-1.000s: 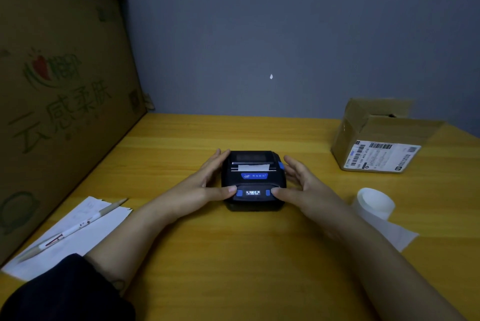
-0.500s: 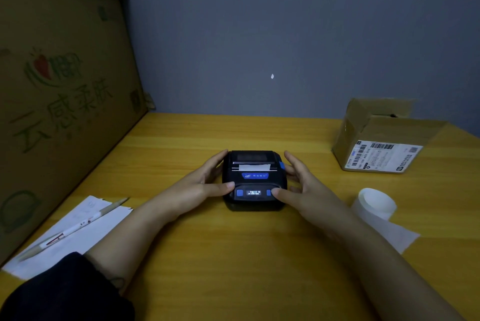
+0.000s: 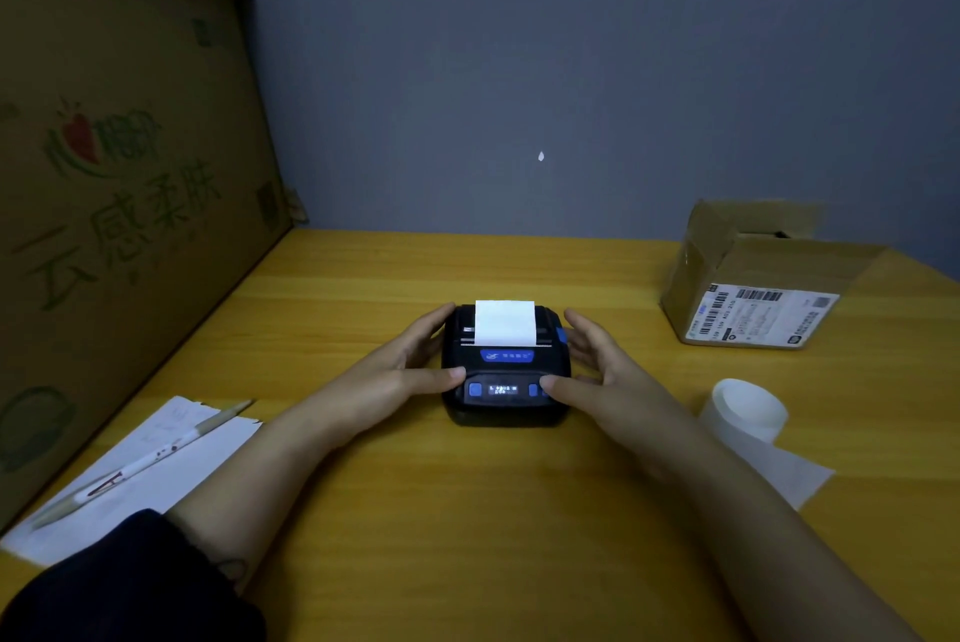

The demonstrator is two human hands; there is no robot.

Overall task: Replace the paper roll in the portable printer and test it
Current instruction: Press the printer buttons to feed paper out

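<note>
A small black portable printer (image 3: pixel 505 366) with blue buttons and a lit display sits in the middle of the wooden table (image 3: pixel 467 511). A white strip of paper (image 3: pixel 505 322) stands out of its top slot. My left hand (image 3: pixel 402 368) cups the printer's left side, thumb lying on the front panel by the left blue button. My right hand (image 3: pixel 602 376) cups the right side, thumb resting on the right blue button. A white paper roll (image 3: pixel 748 407) with a loose tail lies to the right.
An open cardboard box (image 3: pixel 753 277) with a shipping label stands at the back right. White sheets (image 3: pixel 130 480) with a pen (image 3: pixel 140 464) on top lie at the left. A big printed carton (image 3: pixel 114 204) walls off the left side.
Paper has fed out of the printer's slot and is much longer than before. Both hands stay at the printer's sides, thumbs on the front panel.
</note>
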